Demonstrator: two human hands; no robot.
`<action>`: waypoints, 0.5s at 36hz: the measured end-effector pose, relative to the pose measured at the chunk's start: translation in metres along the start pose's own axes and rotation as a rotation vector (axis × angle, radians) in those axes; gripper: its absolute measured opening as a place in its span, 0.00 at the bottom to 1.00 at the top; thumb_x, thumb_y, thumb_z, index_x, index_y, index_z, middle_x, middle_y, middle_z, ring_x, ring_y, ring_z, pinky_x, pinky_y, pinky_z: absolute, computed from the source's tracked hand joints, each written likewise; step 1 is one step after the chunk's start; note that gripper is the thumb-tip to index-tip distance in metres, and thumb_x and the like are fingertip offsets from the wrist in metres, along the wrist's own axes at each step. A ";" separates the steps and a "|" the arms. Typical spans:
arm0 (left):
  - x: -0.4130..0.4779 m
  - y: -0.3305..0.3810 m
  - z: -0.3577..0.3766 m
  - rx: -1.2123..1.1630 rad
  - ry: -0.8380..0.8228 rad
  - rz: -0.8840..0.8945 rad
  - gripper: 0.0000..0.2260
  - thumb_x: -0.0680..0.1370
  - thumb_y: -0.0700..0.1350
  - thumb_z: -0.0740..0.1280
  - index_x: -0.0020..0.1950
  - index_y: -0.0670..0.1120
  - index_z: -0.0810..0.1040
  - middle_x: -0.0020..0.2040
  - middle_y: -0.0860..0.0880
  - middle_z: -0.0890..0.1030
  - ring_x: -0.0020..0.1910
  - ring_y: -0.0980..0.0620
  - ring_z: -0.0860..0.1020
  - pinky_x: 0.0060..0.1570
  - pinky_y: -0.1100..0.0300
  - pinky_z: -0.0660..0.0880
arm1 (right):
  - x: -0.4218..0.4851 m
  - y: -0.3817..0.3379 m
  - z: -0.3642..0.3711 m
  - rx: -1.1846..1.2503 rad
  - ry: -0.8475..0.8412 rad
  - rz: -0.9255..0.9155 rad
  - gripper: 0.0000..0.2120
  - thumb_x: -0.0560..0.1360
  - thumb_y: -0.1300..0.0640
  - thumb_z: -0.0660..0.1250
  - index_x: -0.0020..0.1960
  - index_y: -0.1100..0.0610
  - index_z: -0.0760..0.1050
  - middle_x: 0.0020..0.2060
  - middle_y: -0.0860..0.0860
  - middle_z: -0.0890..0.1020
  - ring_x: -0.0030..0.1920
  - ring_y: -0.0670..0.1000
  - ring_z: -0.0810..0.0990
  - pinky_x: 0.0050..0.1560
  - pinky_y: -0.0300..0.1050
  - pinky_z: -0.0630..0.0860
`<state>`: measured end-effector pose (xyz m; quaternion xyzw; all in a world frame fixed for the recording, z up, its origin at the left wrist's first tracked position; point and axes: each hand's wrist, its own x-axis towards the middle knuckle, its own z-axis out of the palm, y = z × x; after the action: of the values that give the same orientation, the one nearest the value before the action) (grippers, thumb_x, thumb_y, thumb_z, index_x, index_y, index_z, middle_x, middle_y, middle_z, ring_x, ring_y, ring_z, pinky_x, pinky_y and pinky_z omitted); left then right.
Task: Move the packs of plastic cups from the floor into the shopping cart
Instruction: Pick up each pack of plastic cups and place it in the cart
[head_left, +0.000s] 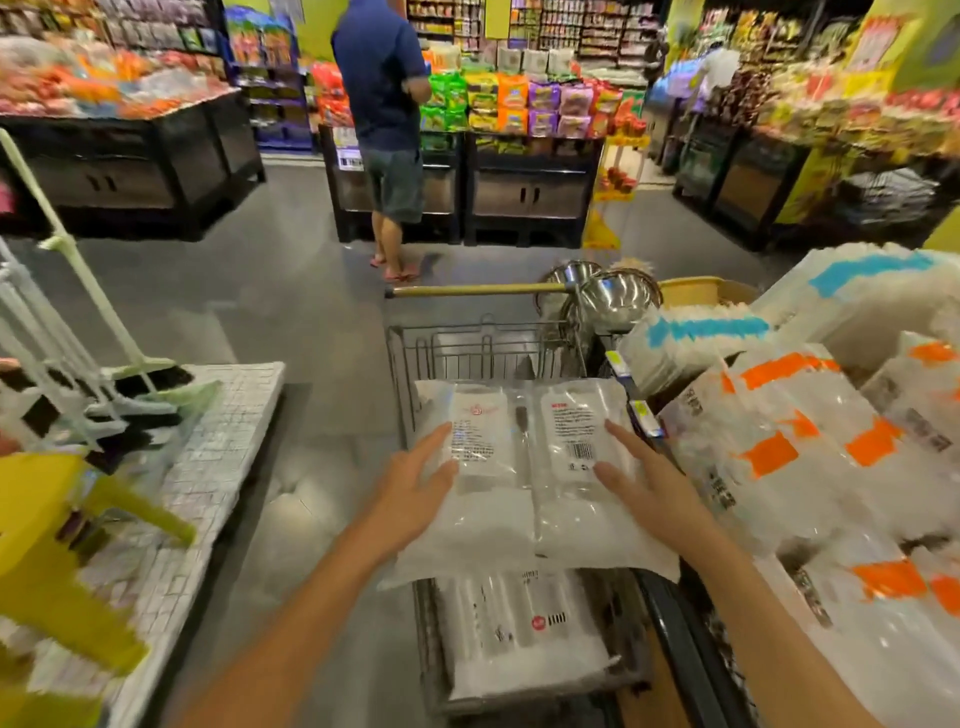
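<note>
A wide clear pack of plastic cups (524, 493) with two white labels lies flat over the top of the wire shopping cart (488, 348). My left hand (415, 488) presses its left side and my right hand (644, 483) presses its right side, fingers spread along the edges. Below it, inside the cart, lies another pack of cups (519, 634) with a white label. The lower cart basket is partly hidden by the upper pack.
Stacks of cup packs with orange (831, 457) and blue (706, 332) marks fill a display on the right, close to the cart. Steel bowls (613, 301) sit beyond. A low tiled platform (218, 447) with brooms stands left. A person (387, 130) stands ahead at the shelves.
</note>
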<state>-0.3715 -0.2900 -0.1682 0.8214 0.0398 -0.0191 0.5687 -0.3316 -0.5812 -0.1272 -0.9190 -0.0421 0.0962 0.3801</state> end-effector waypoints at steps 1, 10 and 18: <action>0.012 -0.005 0.002 -0.004 0.001 -0.011 0.21 0.81 0.55 0.61 0.73 0.68 0.62 0.75 0.57 0.63 0.70 0.61 0.67 0.68 0.62 0.68 | 0.015 0.005 0.005 0.006 -0.006 0.003 0.29 0.83 0.47 0.64 0.81 0.43 0.59 0.75 0.50 0.72 0.66 0.51 0.75 0.59 0.42 0.68; 0.134 -0.085 0.049 0.135 0.032 -0.177 0.25 0.82 0.49 0.62 0.77 0.57 0.60 0.71 0.50 0.68 0.73 0.51 0.63 0.72 0.51 0.61 | 0.167 0.083 0.064 0.060 -0.057 0.097 0.30 0.81 0.52 0.68 0.81 0.43 0.61 0.72 0.49 0.74 0.69 0.47 0.73 0.63 0.41 0.69; 0.238 -0.198 0.095 0.166 0.050 -0.385 0.25 0.82 0.47 0.62 0.78 0.58 0.58 0.71 0.52 0.66 0.68 0.59 0.62 0.68 0.63 0.58 | 0.303 0.171 0.144 0.112 -0.230 0.216 0.31 0.82 0.53 0.67 0.80 0.37 0.59 0.71 0.48 0.70 0.71 0.47 0.69 0.74 0.49 0.67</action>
<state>-0.1504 -0.2994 -0.4047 0.8430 0.2083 -0.1102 0.4836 -0.0649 -0.5573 -0.3921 -0.8784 0.0190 0.2433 0.4110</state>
